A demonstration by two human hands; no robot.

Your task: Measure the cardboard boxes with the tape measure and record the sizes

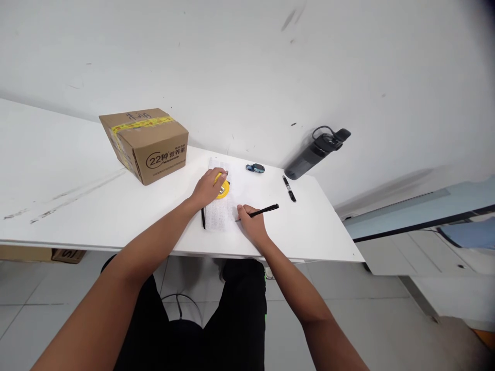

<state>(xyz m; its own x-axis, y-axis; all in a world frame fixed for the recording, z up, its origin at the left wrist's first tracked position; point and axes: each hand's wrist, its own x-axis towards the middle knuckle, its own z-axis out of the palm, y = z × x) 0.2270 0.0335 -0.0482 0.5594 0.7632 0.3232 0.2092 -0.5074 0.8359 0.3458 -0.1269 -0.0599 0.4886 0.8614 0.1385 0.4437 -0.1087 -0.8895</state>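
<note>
My left hand is closed around a round yellow tape measure, which rests on an open notebook. The visible page is covered in small handwriting, too fine to read. A black pen slants up to the right out of my right hand, its tip low at the page's right side. My fingers and thumb pinch the pen near its tip. Part of the notebook's upper half lies hidden under my left hand.
A taped cardboard box stands left on the white table. Behind the notebook lies a small blue and dark object. To the right are a black-and-white marker and a dark water bottle near the wall.
</note>
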